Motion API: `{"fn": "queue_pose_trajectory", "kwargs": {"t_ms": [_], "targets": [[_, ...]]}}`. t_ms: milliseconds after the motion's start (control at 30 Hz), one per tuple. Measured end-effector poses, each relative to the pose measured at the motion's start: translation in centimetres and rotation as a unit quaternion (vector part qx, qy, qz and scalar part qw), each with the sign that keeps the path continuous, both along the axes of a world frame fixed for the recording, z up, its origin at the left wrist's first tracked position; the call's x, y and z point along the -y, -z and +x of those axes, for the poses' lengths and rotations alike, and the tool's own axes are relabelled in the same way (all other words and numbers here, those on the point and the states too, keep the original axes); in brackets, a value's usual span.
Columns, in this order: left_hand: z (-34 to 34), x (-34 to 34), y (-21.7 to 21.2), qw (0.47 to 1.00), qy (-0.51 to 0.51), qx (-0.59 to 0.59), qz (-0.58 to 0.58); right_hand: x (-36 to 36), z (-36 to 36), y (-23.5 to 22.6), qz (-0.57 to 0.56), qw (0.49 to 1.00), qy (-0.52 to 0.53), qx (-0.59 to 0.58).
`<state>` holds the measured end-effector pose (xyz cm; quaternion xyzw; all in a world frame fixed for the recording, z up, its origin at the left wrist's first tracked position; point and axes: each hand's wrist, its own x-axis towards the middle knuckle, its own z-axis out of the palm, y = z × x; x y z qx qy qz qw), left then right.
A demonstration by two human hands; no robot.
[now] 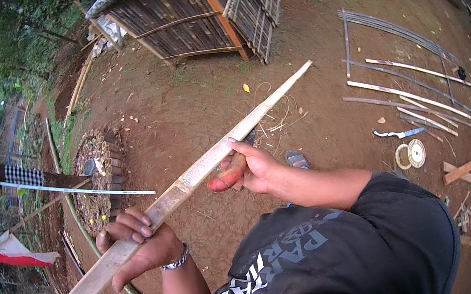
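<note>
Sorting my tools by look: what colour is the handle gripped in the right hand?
Reddish-orange handle, in the right hand; head view.

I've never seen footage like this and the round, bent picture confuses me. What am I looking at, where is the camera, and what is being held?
There is no machine here: a person works with two bare hands. The one picture comes from a wide fisheye camera worn on the person's head, looking down, so straight edges curve near the rim. The left hand grips a long pale flat bamboo strip near its lower end. The right hand holds the strip further up, along with a tool with a red-orange wooden handle; its blade is hidden. On the bare brown dirt ground lie more thin bamboo slats, a knife with a pale handle and a round pale spool. A dark bamboo-slat panel stands behind.
</note>
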<state>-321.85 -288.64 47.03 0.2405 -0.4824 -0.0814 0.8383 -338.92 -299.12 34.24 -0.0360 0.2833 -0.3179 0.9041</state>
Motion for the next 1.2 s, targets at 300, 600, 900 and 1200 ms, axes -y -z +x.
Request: {"fn": "queue_pose_trajectory", "kwargs": {"t_ms": [300,600,900,1200], "targets": [[-2.2,7.0,-4.8,0.990,0.080,-0.066,-0.095,-2.8,-10.6,11.8,-0.024,0.964,0.087,-0.251],[-7.1,7.3,-5.7,0.957,0.283,0.058,-0.030,1.9,-14.7,1.8,-0.475,0.651,-0.054,-0.590],[-13.4,7.3,-6.4,0.975,0.217,0.026,-0.036,4.9,-21.4,3.8,-0.547,0.553,-0.093,-0.622],[-19.4,6.7,-6.3,0.983,0.179,0.016,-0.026,6.2,-24.6,4.5,-0.556,0.550,-0.090,-0.617]]}}
